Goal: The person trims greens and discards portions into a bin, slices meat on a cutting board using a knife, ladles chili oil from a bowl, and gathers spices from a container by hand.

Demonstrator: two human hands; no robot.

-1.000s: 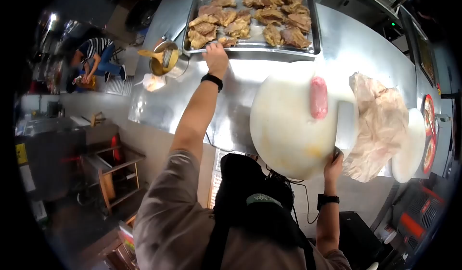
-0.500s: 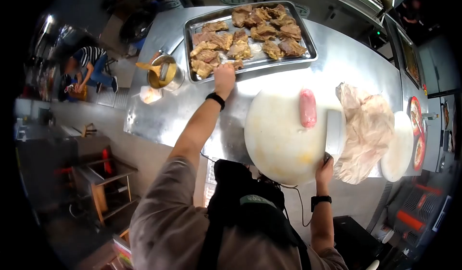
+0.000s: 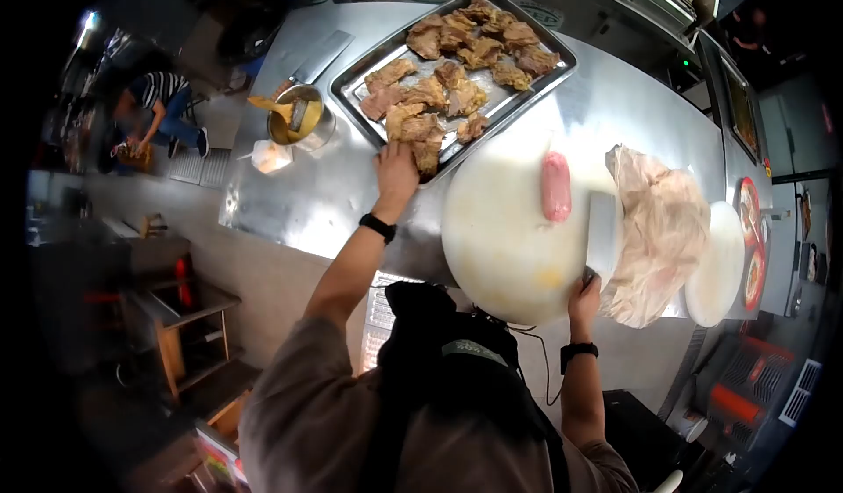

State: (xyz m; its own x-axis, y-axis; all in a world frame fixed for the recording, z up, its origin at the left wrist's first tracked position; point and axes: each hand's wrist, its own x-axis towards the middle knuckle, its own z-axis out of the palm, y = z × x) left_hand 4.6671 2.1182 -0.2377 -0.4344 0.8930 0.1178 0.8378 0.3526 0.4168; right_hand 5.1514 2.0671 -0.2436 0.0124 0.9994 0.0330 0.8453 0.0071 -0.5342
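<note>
1. From where I stood, the left hand (image 3: 398, 173) was at the near end of the metal tray (image 3: 502, 102), its fingers laid over the rim just beside a piece of cooked meat (image 3: 427, 152); I couldn't tell how firmly they closed or whether they touched the meat

2. The tray lay askew on the steel table (image 3: 263, 196), forward of the person, its long axis slanting away and to the right, so one of its short ends faced the left hand

3. The left hand was clearly the nearer one; the right hand was well apart from the tray, with the round board (image 3: 492, 238) lying between

4. The right hand (image 3: 584, 300) was wrapped around the handle of a cleaver (image 3: 601, 231), whose blade lay over the board's right side and pointed away from the person

5. A pink meat roll (image 3: 556, 187) lay on the board, to the left of the blade and apart from it, its long axis nearly in line with the blade's; it was nearer the right hand than the left

6. Crumpled brown paper (image 3: 663, 234) lay just right of the blade
</note>
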